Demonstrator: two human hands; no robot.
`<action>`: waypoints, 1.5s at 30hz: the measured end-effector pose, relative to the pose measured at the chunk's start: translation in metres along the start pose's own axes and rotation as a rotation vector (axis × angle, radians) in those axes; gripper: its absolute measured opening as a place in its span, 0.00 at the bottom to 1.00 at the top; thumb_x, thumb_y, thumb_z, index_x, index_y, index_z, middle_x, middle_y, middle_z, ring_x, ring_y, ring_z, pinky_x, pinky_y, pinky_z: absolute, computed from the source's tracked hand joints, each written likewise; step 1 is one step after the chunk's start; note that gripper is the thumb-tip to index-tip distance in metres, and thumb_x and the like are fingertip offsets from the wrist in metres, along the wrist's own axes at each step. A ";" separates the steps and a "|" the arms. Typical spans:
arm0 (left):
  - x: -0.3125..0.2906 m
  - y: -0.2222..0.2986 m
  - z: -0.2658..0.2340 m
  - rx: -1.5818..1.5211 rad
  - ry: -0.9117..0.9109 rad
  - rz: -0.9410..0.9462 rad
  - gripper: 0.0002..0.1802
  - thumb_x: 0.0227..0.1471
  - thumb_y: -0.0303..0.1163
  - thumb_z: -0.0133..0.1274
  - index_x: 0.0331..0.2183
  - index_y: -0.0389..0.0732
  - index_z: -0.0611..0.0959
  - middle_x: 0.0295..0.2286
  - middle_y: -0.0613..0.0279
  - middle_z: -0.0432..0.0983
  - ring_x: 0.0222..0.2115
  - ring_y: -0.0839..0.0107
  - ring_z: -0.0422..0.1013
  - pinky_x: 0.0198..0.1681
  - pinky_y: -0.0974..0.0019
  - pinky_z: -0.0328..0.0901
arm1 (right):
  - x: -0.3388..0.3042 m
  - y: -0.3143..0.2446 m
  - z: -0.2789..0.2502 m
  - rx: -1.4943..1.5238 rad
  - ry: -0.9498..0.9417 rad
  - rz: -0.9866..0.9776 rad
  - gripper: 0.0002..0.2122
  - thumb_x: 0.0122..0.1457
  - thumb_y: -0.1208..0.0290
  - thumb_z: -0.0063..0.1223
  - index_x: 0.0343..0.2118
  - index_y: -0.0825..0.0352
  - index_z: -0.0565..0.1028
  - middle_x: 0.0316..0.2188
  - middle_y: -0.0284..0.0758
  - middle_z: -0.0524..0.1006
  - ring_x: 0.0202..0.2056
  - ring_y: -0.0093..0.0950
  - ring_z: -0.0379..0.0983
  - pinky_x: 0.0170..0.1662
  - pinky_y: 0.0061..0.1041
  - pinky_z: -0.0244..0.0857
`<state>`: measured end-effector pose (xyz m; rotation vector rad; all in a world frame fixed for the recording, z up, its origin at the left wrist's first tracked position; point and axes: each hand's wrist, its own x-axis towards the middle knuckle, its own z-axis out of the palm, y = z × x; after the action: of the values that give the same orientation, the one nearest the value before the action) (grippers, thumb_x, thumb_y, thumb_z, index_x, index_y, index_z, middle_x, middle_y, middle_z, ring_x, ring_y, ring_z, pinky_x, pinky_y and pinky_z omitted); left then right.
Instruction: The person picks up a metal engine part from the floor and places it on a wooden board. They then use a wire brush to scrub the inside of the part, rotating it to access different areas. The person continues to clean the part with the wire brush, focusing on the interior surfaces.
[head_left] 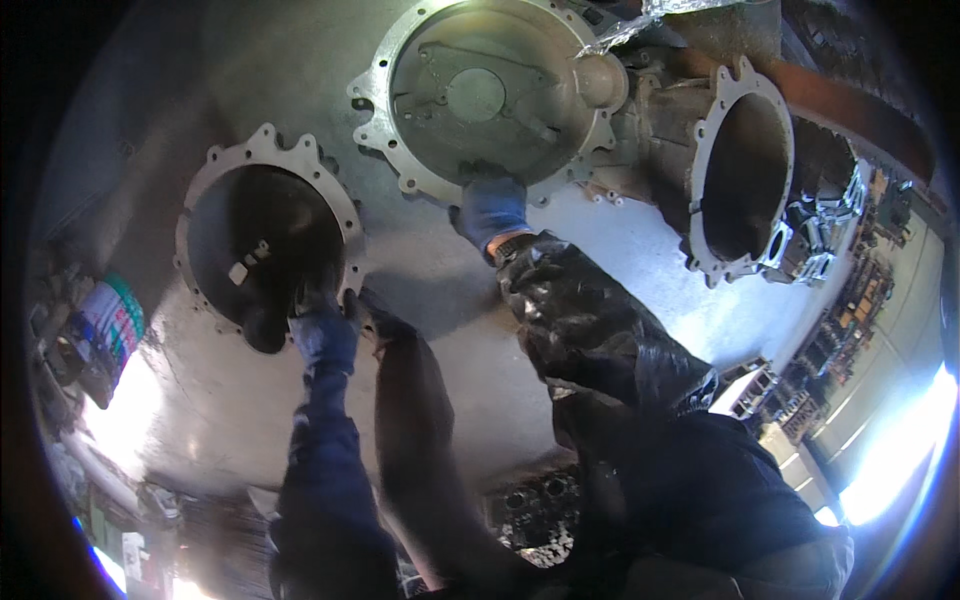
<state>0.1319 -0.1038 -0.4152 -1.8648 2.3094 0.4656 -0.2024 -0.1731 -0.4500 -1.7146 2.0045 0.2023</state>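
Two round cast-metal bell housings lie on a grey metal surface (235, 410). My left hand (325, 335), in a blue glove, closes on the lower right rim of the left bell housing (350, 225); its fingertips are lost in the dark interior. Over the lower rim of the larger bell housing (385, 130) curl the fingers of my right hand (490, 205), also blue-gloved, below a dark shiny sleeve. A dim forearm (410, 400) rises beside my left arm, its hand near the left housing's rim; whose it is I cannot tell. Pale patches show inside the left housing.
At the right stands another housing (700, 190) with an oval opening, other metal castings (825, 225) behind it. Crumpled clear plastic (640, 25) lies at the top. A white and green container (110, 320) is at the left. Engine-like parts (540, 510) lie low in the middle.
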 end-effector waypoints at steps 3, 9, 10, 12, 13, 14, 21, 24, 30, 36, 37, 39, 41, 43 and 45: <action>0.006 0.030 -0.020 -0.007 0.172 0.092 0.27 0.58 0.41 0.61 0.56 0.42 0.81 0.53 0.45 0.79 0.54 0.44 0.74 0.58 0.44 0.67 | 0.011 0.025 0.032 0.028 0.211 -0.164 0.06 0.47 0.65 0.64 0.28 0.59 0.85 0.29 0.41 0.84 0.33 0.47 0.83 0.39 0.48 0.74; 0.044 0.106 -0.053 -0.109 0.071 0.221 0.30 0.57 0.35 0.59 0.61 0.44 0.77 0.60 0.52 0.73 0.61 0.49 0.68 0.64 0.44 0.62 | 0.008 0.034 0.042 0.012 0.199 -0.220 0.06 0.51 0.67 0.59 0.29 0.59 0.85 0.25 0.41 0.83 0.29 0.46 0.83 0.35 0.48 0.75; 0.048 0.118 -0.058 -0.056 0.078 0.245 0.33 0.55 0.33 0.57 0.63 0.45 0.75 0.63 0.54 0.69 0.66 0.52 0.63 0.67 0.44 0.59 | 0.006 0.033 0.037 0.014 0.173 -0.209 0.06 0.51 0.67 0.59 0.29 0.59 0.85 0.24 0.41 0.83 0.29 0.46 0.83 0.34 0.48 0.75; 0.063 0.139 -0.060 0.018 0.117 0.378 0.33 0.56 0.32 0.56 0.64 0.45 0.74 0.64 0.55 0.67 0.67 0.53 0.61 0.69 0.45 0.57 | 0.000 0.032 0.022 -0.003 0.102 -0.196 0.06 0.52 0.68 0.59 0.29 0.60 0.85 0.26 0.42 0.84 0.30 0.46 0.83 0.35 0.46 0.76; 0.074 0.148 -0.059 0.031 0.155 0.441 0.33 0.56 0.32 0.55 0.64 0.45 0.74 0.65 0.55 0.66 0.67 0.53 0.60 0.69 0.45 0.56 | -0.004 0.034 0.011 -0.021 0.063 -0.173 0.07 0.52 0.68 0.59 0.30 0.60 0.85 0.26 0.42 0.84 0.31 0.47 0.83 0.36 0.45 0.76; 0.085 0.157 -0.056 0.124 0.155 0.489 0.33 0.56 0.32 0.55 0.64 0.45 0.74 0.65 0.54 0.66 0.68 0.53 0.59 0.71 0.45 0.54 | -0.009 0.037 0.000 0.001 0.083 -0.185 0.07 0.52 0.68 0.59 0.31 0.60 0.86 0.27 0.43 0.84 0.32 0.47 0.83 0.37 0.45 0.76; 0.129 0.207 -0.066 0.080 0.044 0.593 0.13 0.56 0.34 0.56 0.42 0.46 0.89 0.45 0.51 0.84 0.53 0.51 0.76 0.60 0.49 0.67 | -0.047 0.033 -0.092 0.102 -0.125 -0.113 0.09 0.52 0.69 0.61 0.35 0.59 0.86 0.35 0.44 0.86 0.40 0.48 0.84 0.43 0.45 0.77; 0.114 0.210 -0.085 0.174 -0.382 0.553 0.10 0.52 0.37 0.60 0.37 0.49 0.91 0.38 0.54 0.86 0.45 0.54 0.81 0.50 0.49 0.73 | -0.071 0.025 -0.102 0.266 -0.210 -0.112 0.11 0.53 0.67 0.62 0.39 0.59 0.86 0.41 0.44 0.85 0.45 0.46 0.83 0.45 0.45 0.77; 0.005 0.227 -0.072 0.104 -0.433 0.617 0.07 0.46 0.35 0.63 0.31 0.48 0.91 0.29 0.52 0.86 0.34 0.50 0.82 0.39 0.47 0.75 | -0.178 0.036 -0.077 0.273 -0.485 -0.072 0.12 0.55 0.64 0.62 0.41 0.59 0.87 0.41 0.44 0.86 0.44 0.48 0.83 0.47 0.44 0.76; -0.088 0.249 -0.061 -0.001 -0.403 0.606 0.07 0.49 0.32 0.60 0.32 0.48 0.90 0.31 0.51 0.86 0.36 0.49 0.82 0.41 0.47 0.75 | -0.326 0.071 -0.045 0.769 0.104 0.228 0.18 0.56 0.71 0.62 0.51 0.67 0.82 0.43 0.49 0.84 0.47 0.49 0.82 0.51 0.41 0.75; -0.095 0.254 -0.064 0.016 -0.508 0.571 0.07 0.49 0.31 0.60 0.32 0.47 0.90 0.32 0.49 0.86 0.37 0.48 0.82 0.43 0.47 0.75 | -0.361 0.070 -0.030 0.867 0.289 0.423 0.19 0.57 0.70 0.62 0.52 0.69 0.81 0.44 0.49 0.84 0.47 0.48 0.82 0.51 0.41 0.75; -0.098 0.266 -0.068 0.049 -0.634 0.523 0.08 0.48 0.30 0.60 0.33 0.46 0.89 0.33 0.48 0.86 0.38 0.45 0.82 0.44 0.47 0.75 | -0.404 0.071 0.011 1.345 0.701 0.876 0.20 0.65 0.62 0.60 0.53 0.74 0.78 0.46 0.46 0.83 0.45 0.44 0.82 0.49 0.35 0.74; -0.096 0.280 -0.072 0.119 -0.692 0.484 0.11 0.49 0.31 0.60 0.37 0.46 0.89 0.36 0.46 0.86 0.39 0.46 0.83 0.45 0.47 0.76 | -0.430 0.062 0.056 1.786 0.453 1.241 0.27 0.69 0.49 0.53 0.60 0.67 0.74 0.53 0.43 0.80 0.52 0.42 0.77 0.54 0.38 0.70; -0.092 0.292 -0.074 0.157 -0.730 0.467 0.13 0.50 0.32 0.60 0.39 0.45 0.89 0.37 0.45 0.86 0.40 0.45 0.83 0.46 0.47 0.76 | -0.439 0.048 0.091 2.239 0.225 1.633 0.34 0.69 0.37 0.47 0.67 0.60 0.68 0.60 0.41 0.75 0.60 0.40 0.71 0.60 0.45 0.64; -0.091 0.300 -0.073 0.197 -0.791 0.432 0.13 0.51 0.33 0.59 0.40 0.44 0.89 0.37 0.44 0.86 0.40 0.44 0.83 0.46 0.46 0.76 | -0.420 0.038 0.116 2.480 0.225 1.610 0.40 0.66 0.30 0.43 0.70 0.57 0.63 0.68 0.39 0.68 0.67 0.43 0.63 0.67 0.54 0.55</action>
<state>-0.1330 0.0131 -0.2731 -0.8399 2.0535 0.8072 -0.1703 0.2551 -0.3677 1.3380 1.1989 -1.2860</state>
